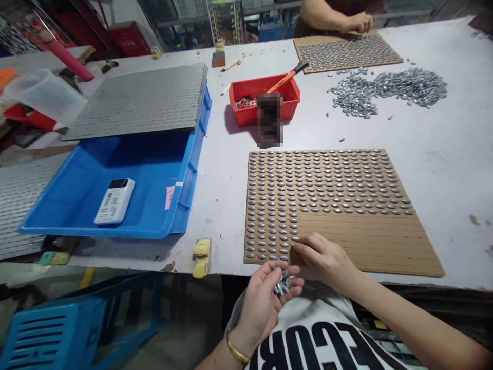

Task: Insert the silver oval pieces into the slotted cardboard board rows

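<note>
Cupped palm up at the table's front edge, my left hand (265, 293) holds a small heap of shiny silver almond-shaped pieces (282, 284). My right hand (327, 257) is just above the brown grooved cardboard sheet (370, 241), its thumb and fingers pinched together at the end of a row. Whatever sits between those fingertips is hidden or too small to make out. Rows of the same silver pieces cover the sheet's far part and its left columns. Bare grooves show at the near right, beside my right hand.
A blue crate (146, 226) at left holds a white power bank (114, 201), with a grey filled sheet (142, 100) across its back. Beyond my sheet stand a red bin (242, 115) and a pile of loose silver pieces (412, 87). A co-worker's hand (360, 23) is over another sheet (346, 54).
</note>
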The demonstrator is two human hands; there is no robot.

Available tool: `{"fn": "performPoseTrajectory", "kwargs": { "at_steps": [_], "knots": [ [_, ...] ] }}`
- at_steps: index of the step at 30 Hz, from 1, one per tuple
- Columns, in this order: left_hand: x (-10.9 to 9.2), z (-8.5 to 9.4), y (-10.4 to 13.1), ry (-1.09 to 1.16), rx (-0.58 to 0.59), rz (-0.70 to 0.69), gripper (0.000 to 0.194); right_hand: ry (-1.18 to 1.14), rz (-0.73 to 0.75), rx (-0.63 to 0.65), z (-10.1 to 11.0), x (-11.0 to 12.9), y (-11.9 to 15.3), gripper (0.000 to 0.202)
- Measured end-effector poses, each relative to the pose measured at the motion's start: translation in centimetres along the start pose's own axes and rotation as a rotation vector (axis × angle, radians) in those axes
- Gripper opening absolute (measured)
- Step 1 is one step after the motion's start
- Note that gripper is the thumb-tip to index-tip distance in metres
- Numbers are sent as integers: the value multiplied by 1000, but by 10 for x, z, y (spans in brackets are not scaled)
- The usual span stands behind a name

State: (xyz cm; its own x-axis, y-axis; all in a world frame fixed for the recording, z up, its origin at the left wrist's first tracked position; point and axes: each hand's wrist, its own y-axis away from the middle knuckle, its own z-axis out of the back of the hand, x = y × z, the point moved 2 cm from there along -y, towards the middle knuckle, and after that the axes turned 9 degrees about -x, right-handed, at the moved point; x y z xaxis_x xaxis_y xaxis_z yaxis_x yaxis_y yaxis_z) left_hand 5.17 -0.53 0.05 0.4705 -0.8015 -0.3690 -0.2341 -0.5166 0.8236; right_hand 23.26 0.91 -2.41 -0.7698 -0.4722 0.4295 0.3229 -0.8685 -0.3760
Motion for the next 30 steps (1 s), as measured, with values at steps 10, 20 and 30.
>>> {"fn": "performPoseTrajectory", "kwargs": {
  "at_steps": [10,20,30],
  "knots": [
    [-7,-5,-4,167,14,9,25,-280,-102,-8,20,18,-12,33],
    [-4,-14,-1,75,68,-67,18,-609,-206,-46,27,36,-17,19],
    [-29,9,13,150,-85,-213,22,-492,-347,-74,24,7,18,28]
  ]
}}
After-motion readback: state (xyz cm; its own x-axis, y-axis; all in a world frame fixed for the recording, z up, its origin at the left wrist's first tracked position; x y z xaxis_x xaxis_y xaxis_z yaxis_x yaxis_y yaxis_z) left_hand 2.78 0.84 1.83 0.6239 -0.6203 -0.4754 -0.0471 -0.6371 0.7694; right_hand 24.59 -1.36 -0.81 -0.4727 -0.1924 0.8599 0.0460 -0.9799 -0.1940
